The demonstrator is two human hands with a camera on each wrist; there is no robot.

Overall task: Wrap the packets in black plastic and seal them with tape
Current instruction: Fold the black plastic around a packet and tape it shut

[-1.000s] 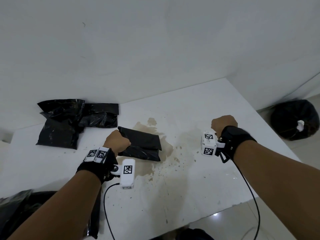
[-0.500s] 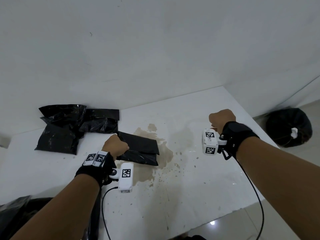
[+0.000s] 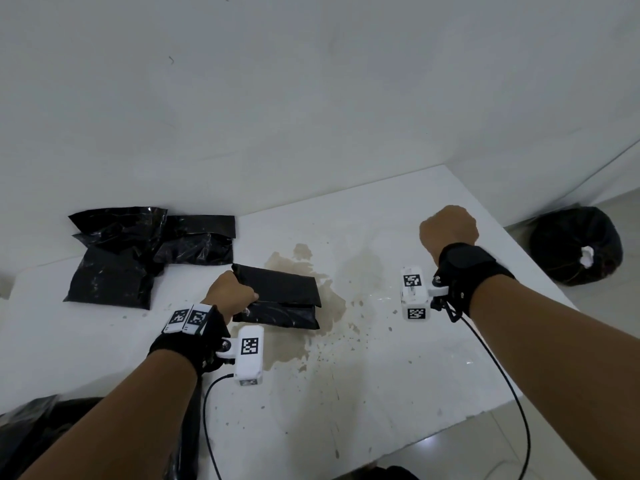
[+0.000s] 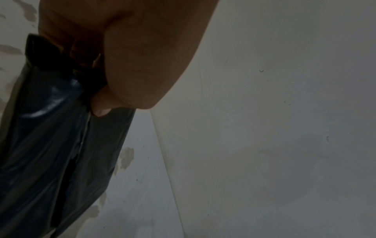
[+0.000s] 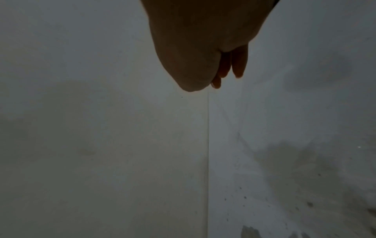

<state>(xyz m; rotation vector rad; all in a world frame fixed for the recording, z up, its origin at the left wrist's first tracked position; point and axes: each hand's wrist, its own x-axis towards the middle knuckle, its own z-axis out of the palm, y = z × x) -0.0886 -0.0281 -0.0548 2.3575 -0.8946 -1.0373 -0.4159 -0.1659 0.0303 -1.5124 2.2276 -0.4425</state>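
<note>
A packet wrapped in black plastic [image 3: 284,292] lies flat on the white table [image 3: 381,393], over a brown stain. My left hand [image 3: 230,294] grips its left end, fingers curled over the folded edge. In the left wrist view the left hand [image 4: 132,56] pinches the black wrap [image 4: 50,136] where the fold meets. My right hand [image 3: 448,230] hovers as a fist above the right side of the table, well apart from the packet. The right wrist view shows the right hand [image 5: 193,48] with curled fingertips [image 5: 239,67] and nothing in them. No tape is in view.
Several black-wrapped packets [image 3: 114,261] are piled at the back left against the wall. Loose black plastic [image 3: 31,434] hangs over the near left edge. A tied black bag [image 3: 575,247] sits on the floor to the right. The brown stain [image 3: 294,265] spreads across mid-table.
My right fist has risen slightly and drifted toward the far side of the table. The left hand keeps its grip on the packet, which has not moved.
</note>
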